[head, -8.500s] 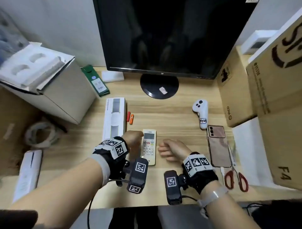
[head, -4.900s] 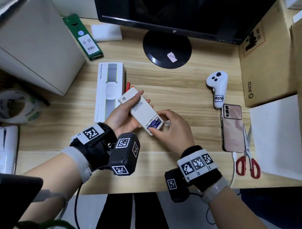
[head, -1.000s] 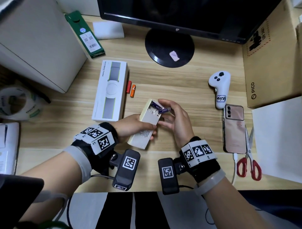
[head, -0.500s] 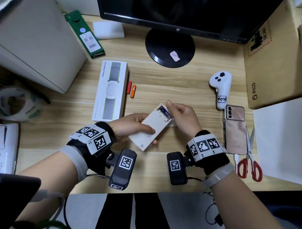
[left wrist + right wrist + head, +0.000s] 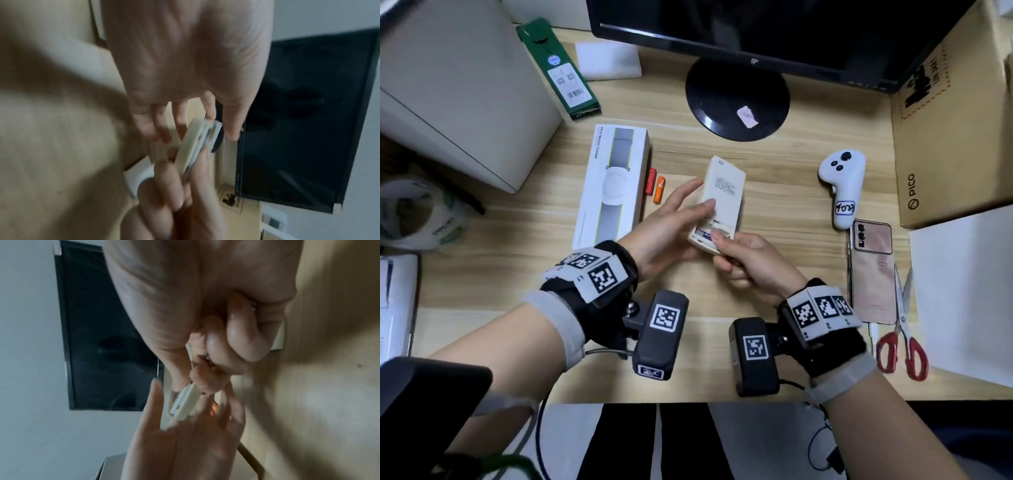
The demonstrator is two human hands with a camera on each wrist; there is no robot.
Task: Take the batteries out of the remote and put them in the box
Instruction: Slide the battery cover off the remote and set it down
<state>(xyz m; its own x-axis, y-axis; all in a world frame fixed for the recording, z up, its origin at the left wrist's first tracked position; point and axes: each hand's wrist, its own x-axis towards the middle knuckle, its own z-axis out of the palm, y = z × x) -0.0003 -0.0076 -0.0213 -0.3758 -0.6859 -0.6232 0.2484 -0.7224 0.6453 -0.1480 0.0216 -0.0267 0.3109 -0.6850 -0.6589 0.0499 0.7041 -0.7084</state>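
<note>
White remote (image 5: 723, 197) held face-down by both hands, right thumb hiding its batteries.

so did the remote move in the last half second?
Yes. The remote has swung round: its far end now points toward the monitor base, no longer down toward the desk's near edge.

One remote (image 5: 722, 195), two loose batteries (image 5: 656, 185)

Monitor (image 5: 774, 31) at counter (image 5: 774, 171) rear; white controller (image 5: 843, 186), phone (image 5: 871, 270), red scissors (image 5: 902, 342) right; green carton (image 5: 558, 68) left.
</note>
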